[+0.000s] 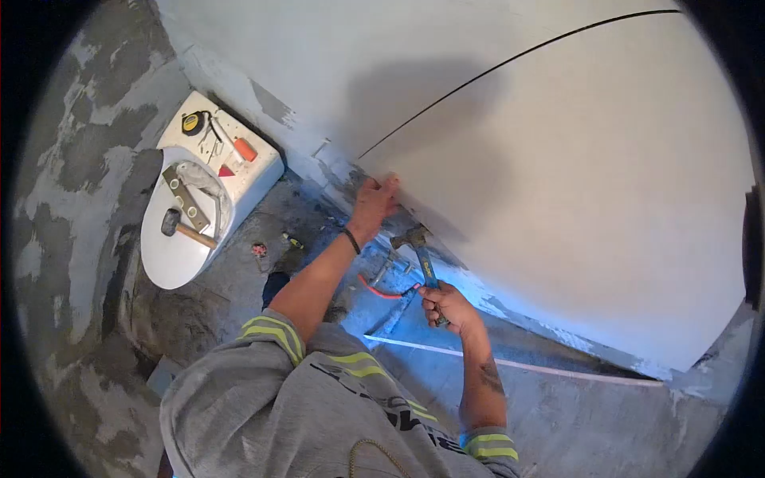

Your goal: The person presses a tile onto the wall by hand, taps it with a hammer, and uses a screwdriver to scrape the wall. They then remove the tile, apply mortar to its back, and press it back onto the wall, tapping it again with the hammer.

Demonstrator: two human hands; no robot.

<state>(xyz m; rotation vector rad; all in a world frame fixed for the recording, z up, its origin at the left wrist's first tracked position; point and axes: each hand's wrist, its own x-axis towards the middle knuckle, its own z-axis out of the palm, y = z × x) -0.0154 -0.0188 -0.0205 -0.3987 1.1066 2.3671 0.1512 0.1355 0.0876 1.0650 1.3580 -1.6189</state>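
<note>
My right hand is wrapped round the blue handle of a claw hammer. The hammer's head is close to the lower edge of a large pale panel on the wall. Left of the hammer head, my left hand lies against the panel's lower left edge, fingers stretched out. Whether anything small sits under those fingertips is hidden. A long dark line, like a gap, runs across the pale surface above that hand. Below it, a red hose curves near the hammer handle.
A white toilet stands at the left. On it lie a rubber mallet, a level, a tape measure and an orange-handled tool. A pale strip crosses the floor. The left wall has patchy plaster.
</note>
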